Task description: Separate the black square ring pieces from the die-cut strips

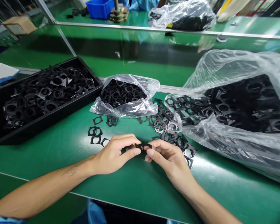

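Observation:
Both hands meet over the green table [135,183], pinching one small black plastic frame part [143,146] between them. My left hand [114,154] grips its left end with thumb and curled fingers. My right hand [164,155] holds the right end the same way. Several loose black frame parts [96,132] lie just beyond my left hand. A scattered heap of black frame parts [170,130] spills from the big bag beside my right hand.
A black tray [44,121] full of black parts sits at the left. A small clear bag [127,96] of parts lies in the middle, a large clear bag [238,105] at the right. Behind a metal rail stand a blue bin [100,7] and another bag [182,15].

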`<state>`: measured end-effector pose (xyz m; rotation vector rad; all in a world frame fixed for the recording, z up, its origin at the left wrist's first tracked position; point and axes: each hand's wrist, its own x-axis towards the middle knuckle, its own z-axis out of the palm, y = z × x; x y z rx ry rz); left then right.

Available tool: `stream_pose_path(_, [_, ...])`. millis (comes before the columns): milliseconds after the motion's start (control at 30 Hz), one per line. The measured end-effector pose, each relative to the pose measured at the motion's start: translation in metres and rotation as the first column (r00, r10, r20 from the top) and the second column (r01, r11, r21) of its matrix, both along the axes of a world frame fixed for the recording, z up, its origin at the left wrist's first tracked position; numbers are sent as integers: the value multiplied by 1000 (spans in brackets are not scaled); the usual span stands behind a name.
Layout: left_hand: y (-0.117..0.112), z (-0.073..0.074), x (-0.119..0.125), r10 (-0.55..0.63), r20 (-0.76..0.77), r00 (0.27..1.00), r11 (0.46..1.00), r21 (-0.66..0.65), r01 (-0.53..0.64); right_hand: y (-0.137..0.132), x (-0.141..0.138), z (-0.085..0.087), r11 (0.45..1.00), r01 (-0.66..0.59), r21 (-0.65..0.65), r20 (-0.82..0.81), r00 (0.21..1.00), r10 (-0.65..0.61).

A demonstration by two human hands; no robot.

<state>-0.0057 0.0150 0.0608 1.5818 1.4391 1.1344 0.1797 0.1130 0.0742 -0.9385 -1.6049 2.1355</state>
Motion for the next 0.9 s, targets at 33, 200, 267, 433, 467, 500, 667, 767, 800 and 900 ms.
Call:
stream_pose_path(33, [0,0,0,2,4,1000,1000,-6,-2,0,0,1,1000,-6,22,0,1000,6])
stream_pose_path(200, [1,2,0,-9,52,999,997,-73,13,3,1,3,989,-68,131,13,998,67])
stream_pose_path(267, [2,3,1,-19,108,994,991,-127,33,3,1,2,986,-69,150,17,998,67])
stream_pose_path(433, [4,1,1,64,334,940,964,-266,29,3,2,-1,999,-15,47,-36,999,17])
stream_pose_path(467, [5,0,1,96,374,922,957,-289,18,3,1,-2,1000,-3,6,-52,999,3])
stream_pose_path(500, [5,-1,1,124,408,904,951,-309,9,3,1,-3,999,5,-32,-64,998,-7])
stream_pose_path(667, [4,-2,0,190,503,843,932,-364,6,5,1,-8,996,-8,-93,-79,997,0])
stream_pose_path(767, [3,0,0,177,509,842,925,-378,33,5,1,-7,997,-32,-76,-72,997,27])
stream_pose_path(800, [3,0,-1,166,511,844,925,-378,47,5,2,-6,997,-46,-70,-67,997,41])
stream_pose_path(900, [3,1,-1,143,528,837,925,-372,77,5,2,-2,995,-76,-57,-52,996,74])
